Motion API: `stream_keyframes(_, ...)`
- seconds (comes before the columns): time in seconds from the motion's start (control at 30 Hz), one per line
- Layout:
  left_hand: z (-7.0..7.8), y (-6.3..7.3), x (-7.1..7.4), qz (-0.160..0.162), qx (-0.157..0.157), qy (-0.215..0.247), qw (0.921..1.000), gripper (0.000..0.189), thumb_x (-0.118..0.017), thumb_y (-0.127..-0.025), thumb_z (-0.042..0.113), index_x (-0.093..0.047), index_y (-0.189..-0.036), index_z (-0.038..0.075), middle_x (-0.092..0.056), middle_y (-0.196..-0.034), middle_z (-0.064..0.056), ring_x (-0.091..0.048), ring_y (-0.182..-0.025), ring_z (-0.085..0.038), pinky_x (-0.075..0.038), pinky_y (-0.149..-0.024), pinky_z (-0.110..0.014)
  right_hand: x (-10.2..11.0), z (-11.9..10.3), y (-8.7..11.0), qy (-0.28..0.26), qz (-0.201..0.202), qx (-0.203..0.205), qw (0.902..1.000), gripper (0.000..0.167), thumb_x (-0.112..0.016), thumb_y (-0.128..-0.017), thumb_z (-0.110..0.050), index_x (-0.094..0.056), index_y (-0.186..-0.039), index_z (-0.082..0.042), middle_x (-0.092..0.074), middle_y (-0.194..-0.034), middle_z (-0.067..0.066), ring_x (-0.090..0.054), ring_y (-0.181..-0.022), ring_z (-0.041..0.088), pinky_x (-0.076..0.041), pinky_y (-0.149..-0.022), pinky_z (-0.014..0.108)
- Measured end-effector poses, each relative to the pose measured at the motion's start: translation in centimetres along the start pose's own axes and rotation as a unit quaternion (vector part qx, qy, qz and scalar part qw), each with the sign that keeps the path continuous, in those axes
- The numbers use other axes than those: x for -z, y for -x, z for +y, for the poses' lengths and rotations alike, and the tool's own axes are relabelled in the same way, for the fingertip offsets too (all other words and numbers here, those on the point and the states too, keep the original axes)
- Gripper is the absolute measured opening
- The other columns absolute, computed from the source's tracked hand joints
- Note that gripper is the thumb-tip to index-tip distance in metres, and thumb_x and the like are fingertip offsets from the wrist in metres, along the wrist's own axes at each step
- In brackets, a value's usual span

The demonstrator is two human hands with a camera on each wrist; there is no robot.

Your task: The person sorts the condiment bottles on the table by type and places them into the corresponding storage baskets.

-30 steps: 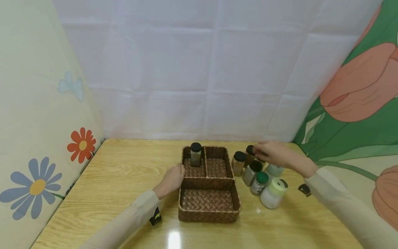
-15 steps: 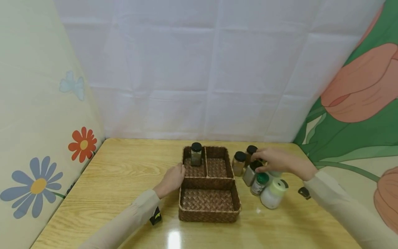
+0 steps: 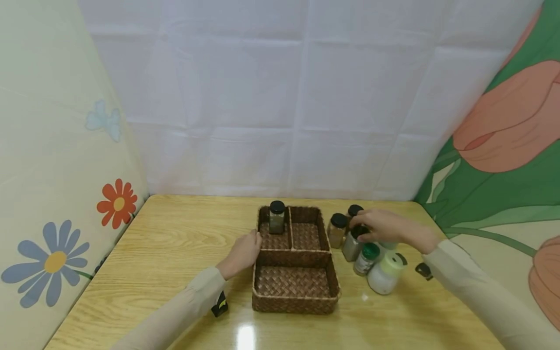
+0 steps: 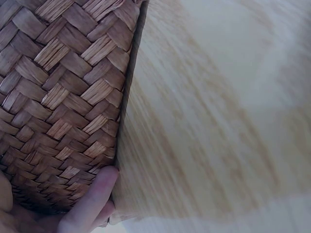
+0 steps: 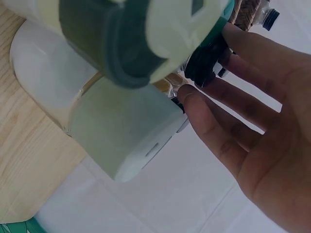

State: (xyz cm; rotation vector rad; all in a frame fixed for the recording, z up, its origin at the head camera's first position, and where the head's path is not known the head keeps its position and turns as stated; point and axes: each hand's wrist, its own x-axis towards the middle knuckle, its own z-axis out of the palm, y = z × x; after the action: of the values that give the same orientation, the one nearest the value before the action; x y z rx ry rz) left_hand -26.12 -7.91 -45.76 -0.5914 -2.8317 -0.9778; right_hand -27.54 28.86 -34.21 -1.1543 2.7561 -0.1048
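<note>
My left hand (image 3: 239, 255) grips the left wall of a brown woven basket (image 3: 295, 305) with three compartments. In the left wrist view, a finger (image 4: 95, 196) lies against the weave (image 4: 63, 97). My right hand (image 3: 385, 226) pinches the black lid (image 5: 203, 63) of a clear spice jar (image 3: 351, 248) standing among other containers right of the basket. A black-lidded jar (image 3: 276, 221) stands in the basket's back left compartment. Beside the gripped jar are a green-capped shaker (image 3: 365, 262) and a black-lidded jar (image 3: 337, 234).
A white container with a pale yellow-green lid (image 3: 385, 277) stands nearest me in the cluster. Another black lid (image 3: 355, 210) shows at the back, and a pale-lidded container (image 5: 126, 126) lies close below my right hand. A white cloth (image 3: 227, 97) hangs behind the table.
My right hand has come from the jar at the back towards me and taken hold of the nearer jar's black lid. The left hand stays at the basket.
</note>
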Motion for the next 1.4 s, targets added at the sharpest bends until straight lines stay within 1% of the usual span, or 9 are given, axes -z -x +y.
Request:
stream_keyframes(0.27,-0.03,0.04,-0.02,0.005,-0.007,-0.005,1.0000,0.033,-0.030,-0.107,0.008,-0.055,-0.097,-0.011,-0.040,-0.063,-0.004,-0.034,-0.047,-0.014,-0.034,-0.045,-0.031,-0.38,0.02,-0.16,0.000,0.024,-0.012,0.9996,0.032,-0.073,-0.091,-0.024,-0.068,-0.114,-0.001,-0.066,-0.105,0.010,-0.065,-0.091,0.026,-0.054,-0.074,0.039)
stream_keyframes(0.5,-0.08,-0.06,-0.15,-0.001,-0.009,-0.001,1.0000,0.028,-0.032,-0.106,0.005,-0.054,-0.093,-0.008,-0.040,-0.062,-0.004,-0.031,-0.046,-0.013,-0.031,-0.043,-0.029,-0.76,0.14,-0.38,-0.006,0.028,-0.021,0.9994,0.032,-0.070,-0.094,-0.028,-0.068,-0.113,-0.003,-0.066,-0.104,0.010,-0.065,-0.089,0.024,-0.054,-0.073,0.038)
stream_keyframes(0.7,-0.04,-0.14,-0.14,0.001,-0.029,-0.022,0.9994,0.029,-0.032,-0.106,0.003,-0.052,-0.087,-0.005,-0.039,-0.064,-0.005,-0.032,-0.046,-0.013,-0.032,-0.043,-0.031,-0.90,0.25,-0.37,-0.001,0.034,-0.028,0.9991,0.032,-0.068,-0.095,-0.033,-0.069,-0.112,-0.005,-0.066,-0.103,0.007,-0.065,-0.087,0.021,-0.054,-0.072,0.038)
stream_keyframes(0.8,0.02,-0.06,-0.05,0.000,-0.022,-0.015,0.9997,0.029,-0.032,-0.106,0.003,-0.053,-0.089,-0.006,-0.040,-0.064,-0.005,-0.033,-0.047,-0.014,-0.033,-0.044,-0.032,-0.92,0.27,-0.31,-0.002,0.035,-0.020,0.9992,0.033,-0.070,-0.094,-0.032,-0.069,-0.112,-0.005,-0.066,-0.103,0.007,-0.065,-0.087,0.023,-0.054,-0.072,0.039)
stream_keyframes(0.9,0.08,0.08,0.06,-0.004,-0.001,0.006,1.0000,0.030,-0.031,-0.107,0.006,-0.054,-0.096,-0.010,-0.040,-0.061,-0.004,-0.032,-0.046,-0.014,-0.033,-0.044,-0.031,-0.93,0.29,-0.27,-0.007,0.029,-0.008,0.9995,0.034,-0.073,-0.092,-0.029,-0.069,-0.114,-0.004,-0.064,-0.105,0.008,-0.065,-0.089,0.026,-0.054,-0.074,0.042)
stream_keyframes(0.97,0.09,0.18,0.11,-0.008,0.004,0.012,0.9999,0.031,-0.030,-0.107,0.007,-0.053,-0.101,-0.013,-0.040,-0.059,-0.003,-0.031,-0.045,-0.013,-0.031,-0.044,-0.029,-0.83,0.21,-0.25,-0.010,0.018,-0.001,0.9998,0.035,-0.074,-0.091,-0.027,-0.068,-0.116,-0.004,-0.064,-0.108,0.008,-0.065,-0.093,0.028,-0.054,-0.077,0.044)
stream_keyframes(1.03,0.09,0.22,0.14,-0.013,0.004,0.016,0.9998,0.033,-0.028,-0.108,0.008,-0.053,-0.104,-0.014,-0.039,-0.058,-0.002,-0.030,-0.044,-0.011,-0.030,-0.043,-0.027,-0.71,0.13,-0.28,-0.015,0.005,-0.004,0.9999,0.035,-0.075,-0.090,-0.026,-0.067,-0.117,-0.005,-0.063,-0.111,0.009,-0.064,-0.096,0.029,-0.053,-0.079,0.046)
stream_keyframes(1.17,0.02,0.14,0.18,-0.008,-0.005,0.014,0.9999,0.033,-0.029,-0.108,0.007,-0.053,-0.105,-0.015,-0.039,-0.058,-0.002,-0.030,-0.044,-0.011,-0.029,-0.043,-0.027,-0.47,-0.14,-0.51,-0.016,-0.009,-0.007,0.9998,0.035,-0.075,-0.090,-0.023,-0.067,-0.119,-0.005,-0.063,-0.112,0.009,-0.064,-0.098,0.030,-0.053,-0.081,0.047)
stream_keyframes(1.4,0.27,0.17,0.20,-0.016,0.030,0.024,0.9991,0.039,-0.028,-0.108,0.012,-0.052,-0.115,-0.018,-0.039,-0.057,-0.002,-0.031,-0.045,-0.014,-0.032,-0.046,-0.030,-0.84,-0.37,-0.67,-0.004,-0.022,-0.011,0.9997,0.034,-0.076,-0.089,-0.022,-0.067,-0.119,-0.008,-0.062,-0.113,0.009,-0.063,-0.098,0.030,-0.053,-0.080,0.046)
